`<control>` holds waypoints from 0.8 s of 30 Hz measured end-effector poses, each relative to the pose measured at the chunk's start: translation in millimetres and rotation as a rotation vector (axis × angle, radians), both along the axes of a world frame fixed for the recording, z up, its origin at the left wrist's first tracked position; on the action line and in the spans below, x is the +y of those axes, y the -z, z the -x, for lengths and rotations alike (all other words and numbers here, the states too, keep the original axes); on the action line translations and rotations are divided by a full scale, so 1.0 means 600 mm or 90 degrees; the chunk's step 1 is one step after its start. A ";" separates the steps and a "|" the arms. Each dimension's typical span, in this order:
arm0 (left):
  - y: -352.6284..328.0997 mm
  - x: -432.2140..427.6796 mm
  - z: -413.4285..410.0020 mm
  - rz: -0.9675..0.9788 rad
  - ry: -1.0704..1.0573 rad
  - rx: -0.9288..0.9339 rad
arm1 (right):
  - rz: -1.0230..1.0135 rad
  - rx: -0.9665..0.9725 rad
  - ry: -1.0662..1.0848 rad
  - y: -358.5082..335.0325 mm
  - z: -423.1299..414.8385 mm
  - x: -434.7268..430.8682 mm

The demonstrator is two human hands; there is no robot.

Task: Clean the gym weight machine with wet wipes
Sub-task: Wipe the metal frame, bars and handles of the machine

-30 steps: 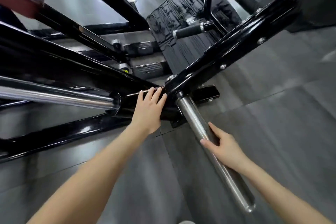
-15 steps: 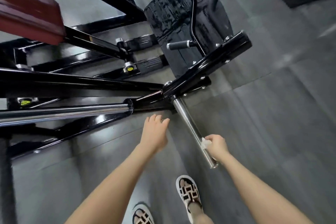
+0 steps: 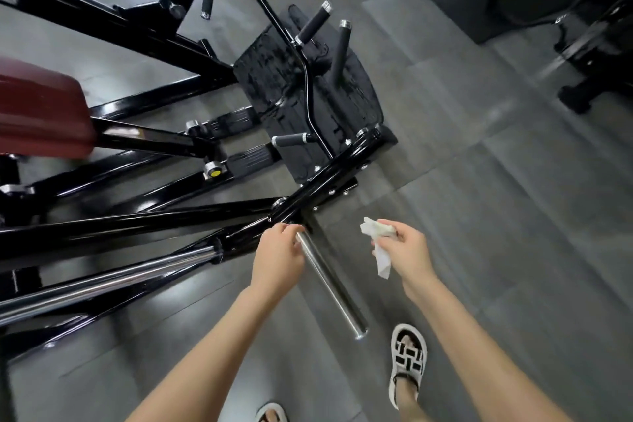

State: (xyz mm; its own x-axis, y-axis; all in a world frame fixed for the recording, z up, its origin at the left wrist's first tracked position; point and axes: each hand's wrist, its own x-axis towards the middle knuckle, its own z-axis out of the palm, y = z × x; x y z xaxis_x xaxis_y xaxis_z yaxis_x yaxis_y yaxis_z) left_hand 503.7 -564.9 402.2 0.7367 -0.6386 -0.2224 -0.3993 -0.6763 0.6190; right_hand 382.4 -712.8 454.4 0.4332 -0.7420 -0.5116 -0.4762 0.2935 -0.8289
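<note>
1. Grey tiled floor (image 3: 496, 164), gym room; second black machine (image 3: 599, 31) top right.
2. Weight machine (image 3: 137, 226): black frame, dark red pad (image 3: 41, 106) at left, textured footplate (image 3: 274, 79) at centre.
3. Chrome bar (image 3: 330, 284) sticks out of the frame joint toward the person.
4. Wet wipe (image 3: 375, 233): crumpled, white, pinched in the right hand (image 3: 407, 250), tail hanging down. It is right of the bar, not touching it.
5. Left hand (image 3: 277, 257): fingers curled at the bar's upper end by the joint. Can't tell if it's gripping or just close.
6. Sandalled foot (image 3: 409, 356) on the floor below the right forearm.
</note>
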 end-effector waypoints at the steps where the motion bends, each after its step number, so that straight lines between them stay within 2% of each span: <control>1: -0.004 -0.017 -0.003 0.010 -0.014 0.007 | 0.007 -0.005 0.002 -0.008 -0.005 -0.019; 5: -0.012 -0.101 -0.011 0.046 -0.078 0.024 | 0.115 -0.013 0.031 -0.005 -0.033 -0.126; 8: -0.013 -0.180 -0.016 0.065 -0.142 0.055 | 0.249 0.053 0.010 0.016 -0.072 -0.224; 10: -0.006 -0.236 -0.020 0.075 -0.200 0.090 | 0.285 0.089 -0.007 0.039 -0.109 -0.291; 13: 0.014 -0.320 -0.025 0.096 -0.313 0.151 | 0.249 0.118 -0.122 0.088 -0.175 -0.361; 16: 0.028 -0.386 -0.030 0.138 -0.450 0.219 | 0.235 0.042 -0.415 0.140 -0.214 -0.354; 18: 0.032 -0.418 -0.036 0.170 -0.510 0.261 | 0.276 -0.009 -0.496 0.163 -0.214 -0.358; 20: 0.042 -0.438 -0.047 0.189 -0.551 0.287 | 0.267 -0.028 -0.512 0.182 -0.212 -0.386; 24: 0.058 -0.445 -0.067 0.132 -0.545 0.257 | 0.099 -0.017 -0.372 0.179 -0.227 -0.404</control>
